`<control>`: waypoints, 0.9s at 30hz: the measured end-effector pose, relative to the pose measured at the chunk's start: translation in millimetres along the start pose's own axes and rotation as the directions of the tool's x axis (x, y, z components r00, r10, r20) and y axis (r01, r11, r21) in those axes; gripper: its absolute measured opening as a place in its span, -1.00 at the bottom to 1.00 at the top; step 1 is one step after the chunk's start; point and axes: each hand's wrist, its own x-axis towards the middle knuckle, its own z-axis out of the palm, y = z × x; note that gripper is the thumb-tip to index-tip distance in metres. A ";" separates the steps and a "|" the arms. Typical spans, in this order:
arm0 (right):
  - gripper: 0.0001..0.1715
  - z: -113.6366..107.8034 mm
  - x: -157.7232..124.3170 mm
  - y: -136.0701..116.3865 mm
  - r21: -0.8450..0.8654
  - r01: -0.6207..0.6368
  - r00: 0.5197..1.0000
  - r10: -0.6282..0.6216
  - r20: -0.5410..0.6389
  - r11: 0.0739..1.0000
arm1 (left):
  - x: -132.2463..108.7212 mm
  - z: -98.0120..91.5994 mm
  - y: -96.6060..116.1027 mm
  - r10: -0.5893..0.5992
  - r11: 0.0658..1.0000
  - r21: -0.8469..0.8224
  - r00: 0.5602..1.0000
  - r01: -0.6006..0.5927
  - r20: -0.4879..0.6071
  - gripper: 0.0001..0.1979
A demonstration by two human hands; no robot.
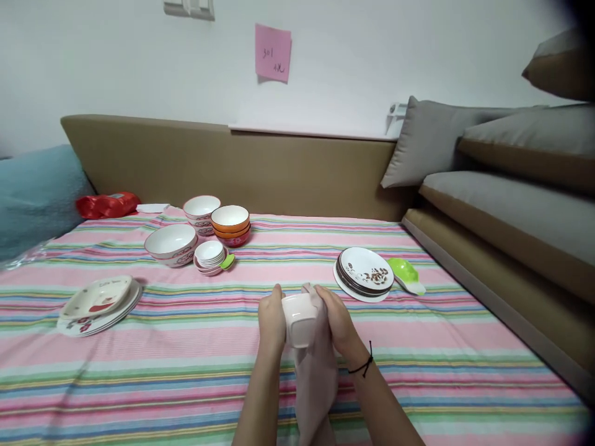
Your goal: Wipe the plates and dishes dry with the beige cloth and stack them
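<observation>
My left hand (272,322) is closed around a small white square dish (300,319), held up on its side above the striped cloth. My right hand (337,322) grips a pale pink cloth (316,378) that is pressed against the dish's right side and hangs down between my forearms. A black band circles my right wrist. Both hands are at the centre of the view, just in front of a stack of brown-patterned plates (365,272).
On the striped cloth (186,347): a plate stack (100,303) at left, a large white bowl (171,243), small white dishes (210,254), orange bowls (230,224), a white bowl stack (201,210), a green dish (405,272). Red bag (106,204) at back left. Cushions (511,204) at right.
</observation>
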 end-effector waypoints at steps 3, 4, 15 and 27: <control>-0.69 -2.5 5.9 0.1 0.051 -0.077 0.987 0.070 0.142 0.996 | 2.2 -4.2 3.2 -0.007 0.999 0.031 0.999 0.008 -0.033 -0.56; -0.68 -2.3 6.3 -0.1 0.071 -0.113 0.975 0.096 0.202 0.991 | 3.0 -5.8 3.9 -0.011 0.999 0.033 0.999 0.012 -0.047 -0.55; -0.59 -6.1 -10.1 -6.6 0.129 -0.268 0.933 0.224 0.281 0.955 | -0.6 -11.7 2.6 -0.067 0.997 -0.033 0.994 0.065 -0.088 -0.59; -0.60 -19.5 -15.7 -9.0 0.067 -0.305 0.926 0.279 0.255 0.950 | 0.9 -7.8 -10.4 -0.201 0.973 -0.135 0.974 0.186 -0.108 -0.69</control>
